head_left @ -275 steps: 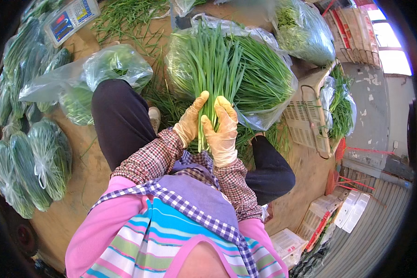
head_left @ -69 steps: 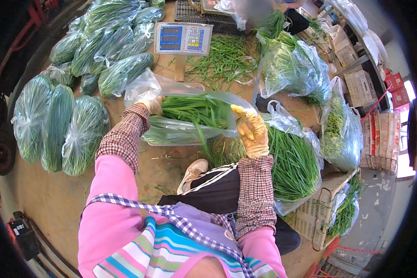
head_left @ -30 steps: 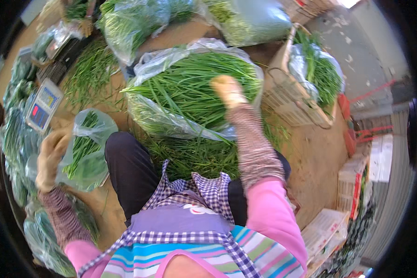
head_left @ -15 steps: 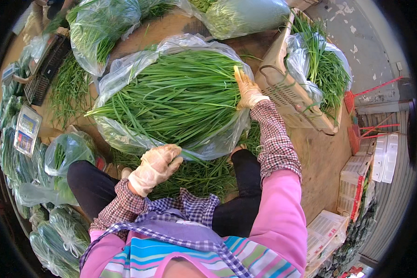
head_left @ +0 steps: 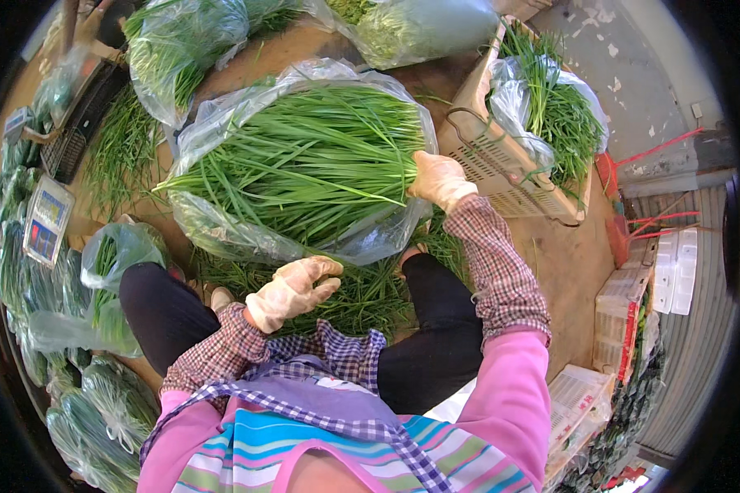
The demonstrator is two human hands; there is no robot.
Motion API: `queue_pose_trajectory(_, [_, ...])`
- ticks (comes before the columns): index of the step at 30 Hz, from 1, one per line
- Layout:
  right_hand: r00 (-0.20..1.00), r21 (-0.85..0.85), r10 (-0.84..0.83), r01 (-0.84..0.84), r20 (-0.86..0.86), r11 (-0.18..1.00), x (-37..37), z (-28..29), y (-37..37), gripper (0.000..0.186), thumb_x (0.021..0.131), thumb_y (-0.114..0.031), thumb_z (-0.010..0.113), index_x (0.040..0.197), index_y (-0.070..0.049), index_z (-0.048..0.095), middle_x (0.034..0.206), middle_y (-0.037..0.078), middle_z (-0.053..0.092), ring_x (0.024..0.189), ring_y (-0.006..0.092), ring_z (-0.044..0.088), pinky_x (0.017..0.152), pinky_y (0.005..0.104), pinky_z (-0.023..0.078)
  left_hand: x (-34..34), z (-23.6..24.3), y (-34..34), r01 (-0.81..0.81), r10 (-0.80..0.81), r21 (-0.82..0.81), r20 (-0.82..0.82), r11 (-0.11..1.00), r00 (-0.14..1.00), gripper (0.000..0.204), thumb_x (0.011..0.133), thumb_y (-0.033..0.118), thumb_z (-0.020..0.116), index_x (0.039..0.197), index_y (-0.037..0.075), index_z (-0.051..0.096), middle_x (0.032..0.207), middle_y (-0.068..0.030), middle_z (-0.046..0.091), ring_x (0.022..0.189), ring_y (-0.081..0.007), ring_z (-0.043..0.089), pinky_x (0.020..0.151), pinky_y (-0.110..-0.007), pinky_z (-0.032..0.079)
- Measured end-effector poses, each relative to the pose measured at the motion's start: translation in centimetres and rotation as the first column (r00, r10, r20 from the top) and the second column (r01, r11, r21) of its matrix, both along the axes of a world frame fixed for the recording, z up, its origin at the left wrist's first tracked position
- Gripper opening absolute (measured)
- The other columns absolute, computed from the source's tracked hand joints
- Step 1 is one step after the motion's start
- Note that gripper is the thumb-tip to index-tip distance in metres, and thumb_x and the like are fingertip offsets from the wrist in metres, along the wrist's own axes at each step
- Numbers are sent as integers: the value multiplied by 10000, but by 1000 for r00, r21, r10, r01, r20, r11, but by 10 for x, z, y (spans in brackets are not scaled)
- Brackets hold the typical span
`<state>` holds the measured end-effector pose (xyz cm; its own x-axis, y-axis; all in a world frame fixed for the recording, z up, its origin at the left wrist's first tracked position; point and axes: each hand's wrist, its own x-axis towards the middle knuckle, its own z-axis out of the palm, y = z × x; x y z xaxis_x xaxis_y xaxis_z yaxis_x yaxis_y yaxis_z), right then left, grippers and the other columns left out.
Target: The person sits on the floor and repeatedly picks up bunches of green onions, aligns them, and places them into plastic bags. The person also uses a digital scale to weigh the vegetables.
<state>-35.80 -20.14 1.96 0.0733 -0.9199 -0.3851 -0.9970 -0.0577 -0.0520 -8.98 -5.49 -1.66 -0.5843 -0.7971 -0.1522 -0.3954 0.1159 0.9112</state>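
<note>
A large heap of long, flat green garlic chives (head_left: 304,156) lies in an opened clear plastic bag (head_left: 222,222) in front of me. My right hand (head_left: 437,181), in a pale glove, closes round the pale stem ends at the heap's right side, where several stalks converge on it. Just below the bag's near edge hovers my left hand (head_left: 294,292), gloved too, its fingers loosely bent and apart with nothing in them. Under it, loose green leaves (head_left: 353,304) cover the ground between my legs.
On the right stands a beige plastic crate (head_left: 501,164) with bagged greens. Filled bags (head_left: 189,57) sit at the far side. To the left are a black crate (head_left: 82,123), a small bag of greens (head_left: 111,263) and rows of bagged bundles (head_left: 99,411). White boxes (head_left: 580,403) stand lower right.
My right hand has slid down and slightly left along the stem ends, its fingers going from spread to closed. My left hand has shifted a little right, away from the bag's edge.
</note>
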Motion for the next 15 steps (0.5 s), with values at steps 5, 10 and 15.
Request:
queue_pose_trajectory(5, [926, -123, -50, 102, 375, 987, 8, 44, 47, 512, 641, -345, 725, 1017, -41, 554, 927, 181, 635, 884, 308, 616, 779, 352, 482, -18, 15, 1, 66, 225, 507, -491, 859, 842, 715, 845, 296, 614, 1380, 14, 234, 1225, -152, 487, 1076, -216, 513, 900, -350, 432])
queue_pose_trajectory(10, [904, -328, -92, 244, 418, 912, 72, 24, 102, 423, 636, -279, 734, 912, -32, 529, 802, 175, 622, 799, 335, 616, 699, 392, 484, -16, 22, -30, 192, 619, 787, -589, 587, 519, 813, 808, 643, 449, 1229, -51, 414, 1097, -211, 562, 878, -291, 620, 718, -422, 525])
queue_pose_trajectory(15, [919, -80, -309, 337, 245, 938, 105, -41, 88, 467, 665, -331, 735, 956, -19, 547, 932, 178, 631, 894, 329, 614, 779, 386, 477, 2, -40, -41, -219, 749, 850, -266, 479, 607, 508, 907, 382, 426, 1125, -73, 491, 1019, -256, 591, 812, -326, 634, 694, -431, 536])
